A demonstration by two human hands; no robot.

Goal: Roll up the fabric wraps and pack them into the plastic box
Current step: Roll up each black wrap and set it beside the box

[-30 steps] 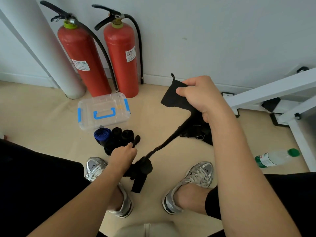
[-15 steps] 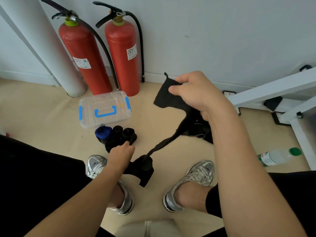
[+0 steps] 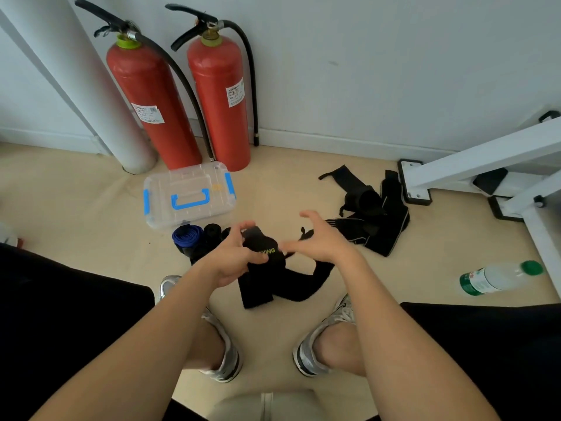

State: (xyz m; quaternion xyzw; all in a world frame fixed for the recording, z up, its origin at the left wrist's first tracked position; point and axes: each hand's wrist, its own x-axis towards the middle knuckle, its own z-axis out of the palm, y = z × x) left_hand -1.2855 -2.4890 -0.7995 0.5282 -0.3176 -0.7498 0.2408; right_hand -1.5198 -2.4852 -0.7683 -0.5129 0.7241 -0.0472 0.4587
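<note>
Since the earlier frames, the right hand (image 3: 318,243) is lowered from its raised position, and the black wrap (image 3: 261,287), stretched taut between both hands before, is now gathered in front of the body. The wrap is gripped by the left hand (image 3: 232,258), with the thumb laid across it and the fingers curled over its top. Yellow letters reading "XING" are seen on the fabric beside that thumb; the start of the word is covered. The right hand is held loose, its fingers spread and curved around nothing. Its thumb is perhaps touching the wrap's tail, though blur makes this uncertain. A slack loop of the wrap is hung above the floor (image 3: 76,192), between the silver sneakers (image 3: 226,360).

The clear plastic box (image 3: 188,194), with blue latches and handle, is stood shut on the floor. Just before it, a blue roll (image 3: 186,235) and black rolls (image 3: 212,230) are grouped. Loose black wraps (image 3: 382,229) are piled near a white metal frame (image 3: 485,159). White labels are carried by two red fire extinguishers (image 3: 151,95), their print too small to read. A green-capped water bottle (image 3: 498,276) is laid at the right.
</note>
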